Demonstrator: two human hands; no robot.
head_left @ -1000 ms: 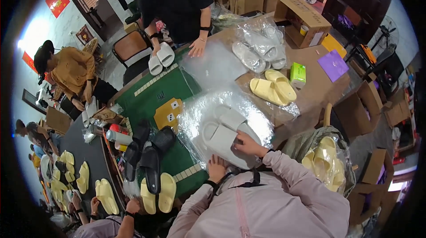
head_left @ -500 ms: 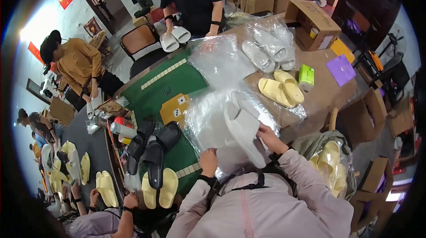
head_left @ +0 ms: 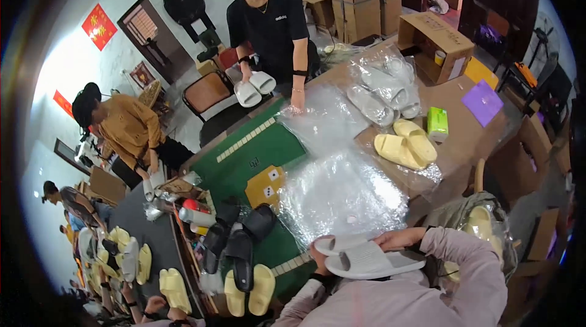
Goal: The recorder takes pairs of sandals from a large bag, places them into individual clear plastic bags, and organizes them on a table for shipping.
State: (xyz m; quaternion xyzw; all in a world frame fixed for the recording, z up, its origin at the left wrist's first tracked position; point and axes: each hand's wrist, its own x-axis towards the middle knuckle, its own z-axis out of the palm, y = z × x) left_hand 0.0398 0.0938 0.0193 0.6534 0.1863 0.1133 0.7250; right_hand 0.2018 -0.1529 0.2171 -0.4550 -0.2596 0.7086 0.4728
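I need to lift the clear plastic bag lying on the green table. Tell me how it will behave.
The clear plastic bag looks thin and crinkled, so it will probably flop and sag when lifted. It lies flat and looks empty, so it is likely very light and may slide easily on the green table if pushed. Its glossy surface suggests it could slip between fingers.
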